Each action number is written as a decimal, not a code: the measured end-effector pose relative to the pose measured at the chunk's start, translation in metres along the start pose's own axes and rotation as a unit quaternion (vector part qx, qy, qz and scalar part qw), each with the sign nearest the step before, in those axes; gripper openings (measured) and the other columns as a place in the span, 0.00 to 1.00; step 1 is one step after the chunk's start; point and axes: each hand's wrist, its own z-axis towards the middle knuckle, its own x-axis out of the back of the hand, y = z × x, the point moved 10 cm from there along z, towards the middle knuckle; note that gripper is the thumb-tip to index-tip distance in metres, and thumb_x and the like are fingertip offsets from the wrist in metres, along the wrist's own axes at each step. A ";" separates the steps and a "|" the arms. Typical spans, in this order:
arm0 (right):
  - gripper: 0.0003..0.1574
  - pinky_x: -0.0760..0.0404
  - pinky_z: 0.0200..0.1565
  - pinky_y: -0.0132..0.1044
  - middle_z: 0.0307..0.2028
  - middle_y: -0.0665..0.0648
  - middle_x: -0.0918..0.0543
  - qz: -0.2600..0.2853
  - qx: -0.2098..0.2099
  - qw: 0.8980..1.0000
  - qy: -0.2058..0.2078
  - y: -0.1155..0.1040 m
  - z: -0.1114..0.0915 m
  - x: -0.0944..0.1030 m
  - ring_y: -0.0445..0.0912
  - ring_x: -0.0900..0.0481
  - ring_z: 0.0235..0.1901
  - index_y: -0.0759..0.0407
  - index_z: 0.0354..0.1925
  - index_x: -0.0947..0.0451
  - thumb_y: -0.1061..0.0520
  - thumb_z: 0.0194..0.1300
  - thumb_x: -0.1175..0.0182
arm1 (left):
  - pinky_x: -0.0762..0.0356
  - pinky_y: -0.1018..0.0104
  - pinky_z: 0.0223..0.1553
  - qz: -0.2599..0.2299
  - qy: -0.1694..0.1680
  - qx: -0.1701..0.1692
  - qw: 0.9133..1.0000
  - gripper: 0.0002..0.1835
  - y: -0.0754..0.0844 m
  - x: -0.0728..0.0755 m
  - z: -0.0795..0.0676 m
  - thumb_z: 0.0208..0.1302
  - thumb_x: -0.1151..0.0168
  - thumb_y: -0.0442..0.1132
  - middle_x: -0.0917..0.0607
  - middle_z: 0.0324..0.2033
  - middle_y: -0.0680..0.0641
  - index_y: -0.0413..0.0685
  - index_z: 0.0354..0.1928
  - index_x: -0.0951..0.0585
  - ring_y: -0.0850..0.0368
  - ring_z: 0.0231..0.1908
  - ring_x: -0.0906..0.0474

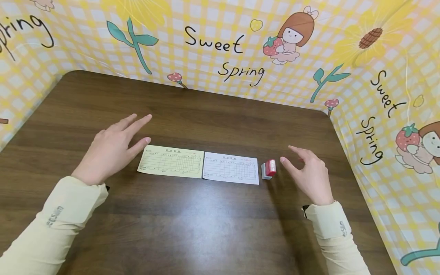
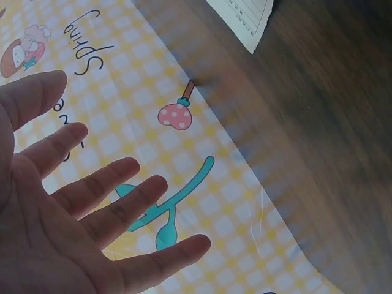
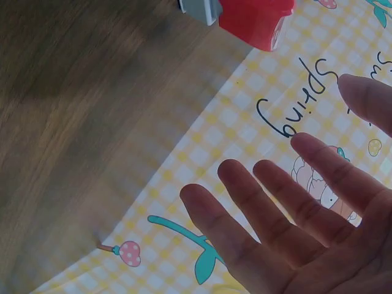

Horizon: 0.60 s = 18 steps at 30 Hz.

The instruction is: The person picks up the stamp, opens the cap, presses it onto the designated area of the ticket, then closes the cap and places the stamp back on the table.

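Both arms reach forward from the near edge of view, cream sleeves point(image 1: 70, 200) ending at the wrists. My left hand point(image 1: 115, 147) is empty, back upward in the head view, fingers extended and spread, pointing away and to the right; thumb out toward the yellow slip. The left wrist view shows the fingers well separated. My right hand point(image 1: 309, 173) is empty too, fingers loosely extended, aimed away and to the left, thumb apart from the forefinger and pointing at the stamp, with a gap between.

On the brown surface point(image 1: 192, 229), between my hands: yellow slip point(image 1: 170, 162) on the left, white slip point(image 1: 230, 168) on the right, red-and-grey stamp point(image 1: 270, 168) just beyond the white slip's right end. Both slips lie flat, end to end, short edges meeting or nearly so. Long axes run left to right, the right ends slanting slightly toward me; printed headings along the far edges, upright to my eye. Left thumb tip near the yellow slip's far left corner; contact, cannot tell.

Stamp: grey part faces the white slip, red part faces my right hand. Its long axis I cannot tell.
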 end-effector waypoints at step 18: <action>0.32 0.22 0.49 0.62 0.59 0.69 0.21 0.014 -0.010 0.999 -0.041 0.000 0.000 -0.014 0.64 0.20 0.53 0.63 0.61 0.20 0.44 0.68 0.33 | 0.38 0.23 0.55 -0.004 0.000 -0.005 1.000 0.33 0.005 -0.006 0.000 0.76 0.43 0.49 0.35 0.72 0.29 0.54 0.79 0.38 0.24 0.65 0.34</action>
